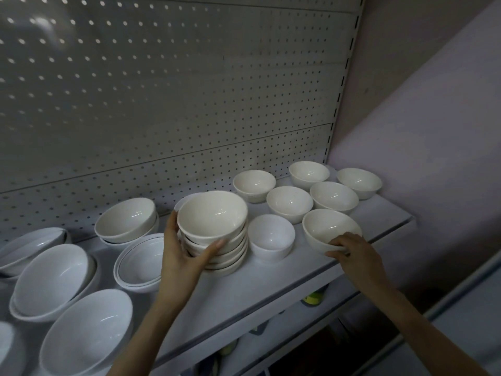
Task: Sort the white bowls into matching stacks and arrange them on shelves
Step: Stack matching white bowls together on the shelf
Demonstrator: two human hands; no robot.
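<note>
A stack of several cream bowls (214, 215) stands mid-shelf. My left hand (181, 253) wraps its near-left side, thumb across the front of the stack. My right hand (352, 253) grips the near rim of a single cream bowl (329, 229) at the shelf's front right. A smaller white bowl (271, 237) sits between the stack and that bowl. Several single cream bowls (290, 203) stand behind, toward the right end of the shelf.
The white shelf (284, 278) has a pegboard back (162, 104) and a wall on the right. Left of the stack are a two-bowl stack (126, 219), rimmed bowls (141, 261) and large white bowls (54, 278). A lower shelf holds dim items (314, 297).
</note>
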